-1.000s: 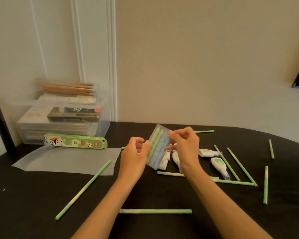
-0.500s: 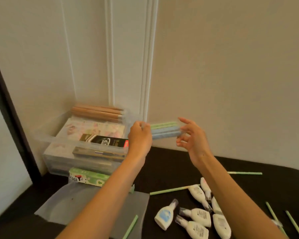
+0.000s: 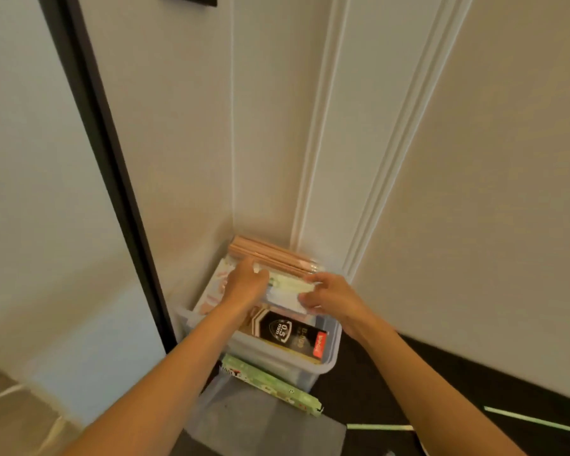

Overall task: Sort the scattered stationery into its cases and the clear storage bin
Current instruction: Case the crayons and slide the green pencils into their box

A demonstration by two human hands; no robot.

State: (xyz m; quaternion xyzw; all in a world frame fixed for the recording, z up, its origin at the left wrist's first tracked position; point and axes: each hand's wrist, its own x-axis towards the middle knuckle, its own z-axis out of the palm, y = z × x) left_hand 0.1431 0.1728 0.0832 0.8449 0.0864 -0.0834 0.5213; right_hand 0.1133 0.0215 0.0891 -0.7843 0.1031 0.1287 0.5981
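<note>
A flat clear case (image 3: 288, 291) with green and blue sticks inside lies low inside the clear storage bin (image 3: 329, 353) in the wall corner. My left hand (image 3: 246, 284) grips its left end and my right hand (image 3: 329, 296) grips its right end. The case sits just in front of a pack of wooden pencils (image 3: 270, 253) and behind a black 0.5 mm lead box (image 3: 287, 334), both in the bin. A green pencil carton (image 3: 270, 383) lies on the table against the bin's front wall.
The bin's translucent lid (image 3: 264, 422) lies flat in front of the bin. Two loose green pencils (image 3: 530, 419) (image 3: 379, 427) rest on the black table to the right. Walls close in behind the bin, and a dark frame (image 3: 112, 179) runs on its left.
Both hands carried the clear case from above the table middle leftwards to the bin and lowered it inside. My view swung left toward the corner.
</note>
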